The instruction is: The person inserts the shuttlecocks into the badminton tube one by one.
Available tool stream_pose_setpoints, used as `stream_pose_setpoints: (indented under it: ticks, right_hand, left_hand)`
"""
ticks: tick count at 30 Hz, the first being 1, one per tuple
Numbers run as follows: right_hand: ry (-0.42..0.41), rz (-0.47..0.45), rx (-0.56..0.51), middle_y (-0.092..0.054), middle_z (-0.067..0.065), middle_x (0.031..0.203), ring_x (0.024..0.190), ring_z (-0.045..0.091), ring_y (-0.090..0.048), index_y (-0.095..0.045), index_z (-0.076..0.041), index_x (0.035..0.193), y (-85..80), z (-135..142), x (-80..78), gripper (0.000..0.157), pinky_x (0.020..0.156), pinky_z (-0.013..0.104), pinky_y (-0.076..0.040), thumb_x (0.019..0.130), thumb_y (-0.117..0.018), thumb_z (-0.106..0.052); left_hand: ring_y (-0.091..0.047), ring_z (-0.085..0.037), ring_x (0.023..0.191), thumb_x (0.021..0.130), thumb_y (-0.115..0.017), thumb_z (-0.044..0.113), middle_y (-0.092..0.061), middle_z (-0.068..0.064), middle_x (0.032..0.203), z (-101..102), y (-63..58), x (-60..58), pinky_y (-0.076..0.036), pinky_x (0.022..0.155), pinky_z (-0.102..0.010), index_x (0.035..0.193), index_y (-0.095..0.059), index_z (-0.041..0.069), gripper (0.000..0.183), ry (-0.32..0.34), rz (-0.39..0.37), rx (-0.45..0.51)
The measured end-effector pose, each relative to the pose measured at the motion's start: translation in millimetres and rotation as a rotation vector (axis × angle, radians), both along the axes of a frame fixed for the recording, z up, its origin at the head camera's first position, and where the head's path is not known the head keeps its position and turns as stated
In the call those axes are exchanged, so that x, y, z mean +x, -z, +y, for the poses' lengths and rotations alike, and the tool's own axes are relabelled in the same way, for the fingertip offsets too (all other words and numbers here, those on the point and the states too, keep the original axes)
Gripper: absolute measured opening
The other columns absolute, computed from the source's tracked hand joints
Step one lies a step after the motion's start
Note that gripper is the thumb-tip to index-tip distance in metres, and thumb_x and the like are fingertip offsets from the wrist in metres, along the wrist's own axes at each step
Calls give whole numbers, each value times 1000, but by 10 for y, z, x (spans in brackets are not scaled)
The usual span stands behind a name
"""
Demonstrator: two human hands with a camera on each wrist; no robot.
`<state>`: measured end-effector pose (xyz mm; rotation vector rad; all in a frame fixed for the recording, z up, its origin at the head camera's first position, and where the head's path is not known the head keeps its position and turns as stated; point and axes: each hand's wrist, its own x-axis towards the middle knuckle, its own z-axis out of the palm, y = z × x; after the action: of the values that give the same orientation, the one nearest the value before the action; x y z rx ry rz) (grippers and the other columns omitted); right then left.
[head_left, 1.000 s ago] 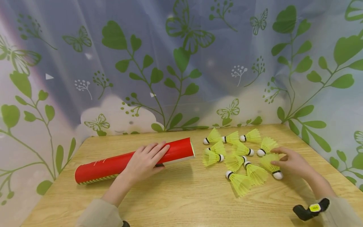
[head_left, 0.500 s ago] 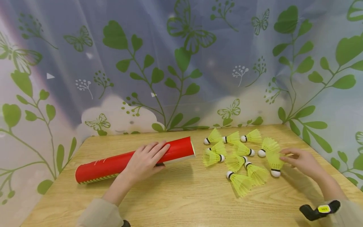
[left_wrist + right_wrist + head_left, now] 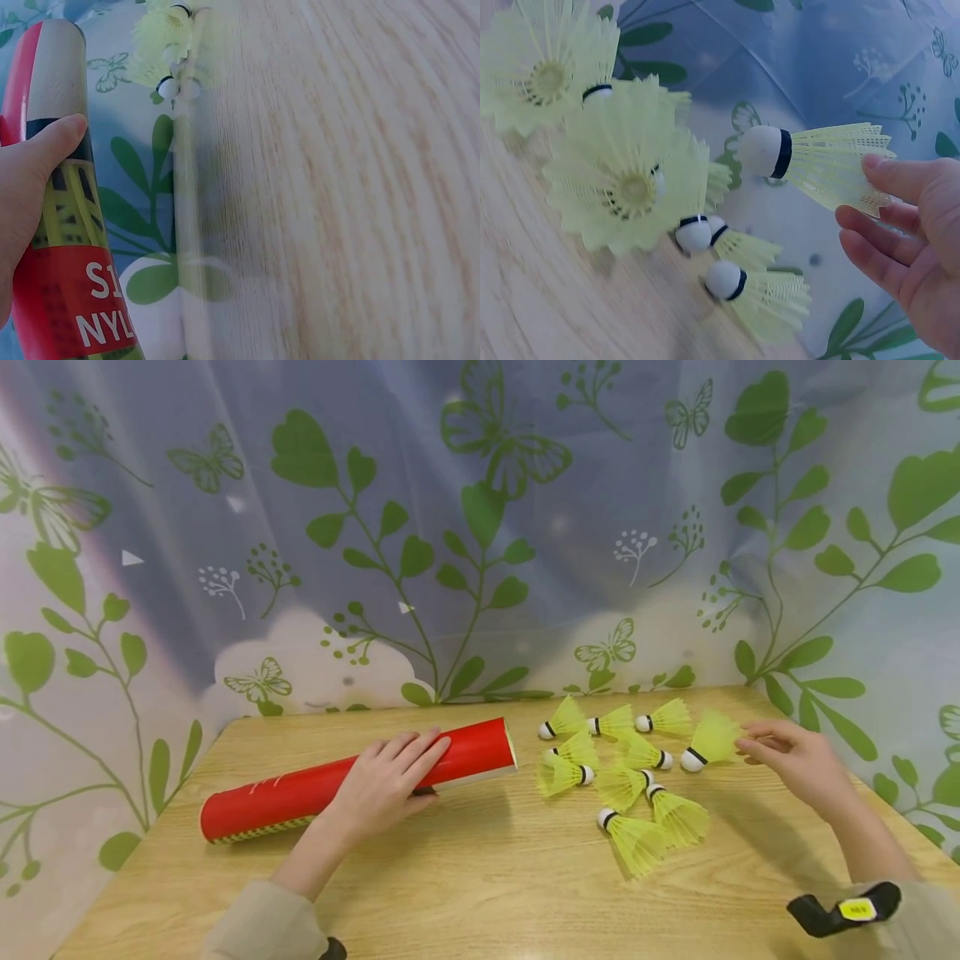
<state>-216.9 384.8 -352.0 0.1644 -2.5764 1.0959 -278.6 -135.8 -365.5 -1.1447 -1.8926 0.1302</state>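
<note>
My right hand (image 3: 922, 232) pinches a yellow birdie (image 3: 829, 159) by its skirt, its white tip (image 3: 760, 151) pointing left, toward the red tube (image 3: 296, 797) (my left hand (image 3: 386, 785) holds that).

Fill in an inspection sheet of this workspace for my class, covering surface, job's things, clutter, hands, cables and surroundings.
Surface: wood-grain table.
Job's things: red tube lying at a slant, its right end looking raised; loose yellow shuttlecocks grouped to its right, corks facing various ways.
Clutter: nothing seen.
Left hand: grips the tube, thumb on its near side.
Right hand: pinches one shuttlecock by the skirt's edge, cork pointing away from the hand.
Cables: nothing seen.
Surroundings: backdrop printed with leaves and butterflies; black device at the right wrist.
</note>
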Motion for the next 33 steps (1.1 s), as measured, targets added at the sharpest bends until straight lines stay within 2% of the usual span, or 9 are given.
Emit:
stream_pose_setpoints:
  ticks: [4,10,18,20,24,26,27,30,33]
  right_hand:
    - [-31,14,-62,-60,-29,87,75,-4,-62,-60,3,110,-31,-138,-25,31,66,14,-48,92,-60,-22]
    - [-105,29,-124,-60,-28,90,79,-4,-63,-60,7,109,-50,-357,-71,29,69,13,-48,92,-60,-16]
    - [-124,5,-180,-58,-26,96,82,-2,-64,-59,5,114,-83,-701,-125,36,68,18,-50,92,-60,-23]
    - [-124,8,-209,-60,-24,96,83,0,-65,-59,3,115,-44,-757,-165,41,68,21,-51,91,-60,-30]
    - [-126,22,-251,-63,-17,93,83,0,-65,-58,3,118,-56,-931,-168,43,70,18,-50,91,-61,-30]
    - [-130,22,-261,-63,-15,96,83,-1,-65,-59,4,117,-65,-1019,-170,43,73,16,-49,91,-61,-30]
    - [-137,20,-270,-61,-15,98,83,-1,-64,-59,6,116,-110,-1094,-136,38,74,14,-47,92,-61,-24]
    - [-159,7,-304,-58,-14,106,85,0,-64,-61,7,109,-120,-1217,-142,35,77,13,-47,92,-60,-24]
    - [-176,-5,-343,-57,-5,114,86,2,-65,-61,8,106,-112,-1324,-143,34,81,14,-46,92,-60,-23]
  left_hand:
    - [-60,-28,99,62,-86,40,-59,-10,127,7,3,-5,-51,72,-38,132,-52,7,85,10,9,6]
    - [-60,-28,98,64,-84,41,-59,-10,127,31,-11,11,-51,71,-38,131,-53,7,81,14,11,12]
    - [-60,-27,99,65,-83,42,-59,-9,127,24,-20,29,-50,71,-37,131,-54,8,80,-3,12,12]
    - [-60,-27,99,64,-84,41,-59,-9,127,26,-20,26,-51,71,-37,130,-55,8,80,0,13,12]
    - [-60,-27,99,63,-84,41,-59,-9,127,25,-22,22,-51,71,-38,130,-54,7,81,-2,9,11]
    - [-60,-27,99,63,-84,42,-59,-10,127,19,-17,17,-51,71,-38,130,-54,7,82,-4,11,11]
    - [-60,-27,99,62,-85,42,-59,-9,127,17,-14,15,-51,72,-38,130,-54,7,82,-7,12,10]
    - [-60,-27,99,62,-85,42,-59,-9,127,13,-12,15,-51,72,-38,130,-54,8,82,-6,15,13]
    - [-60,-27,98,63,-84,42,-59,-9,127,18,-16,17,-51,71,-38,130,-54,7,81,0,14,15]
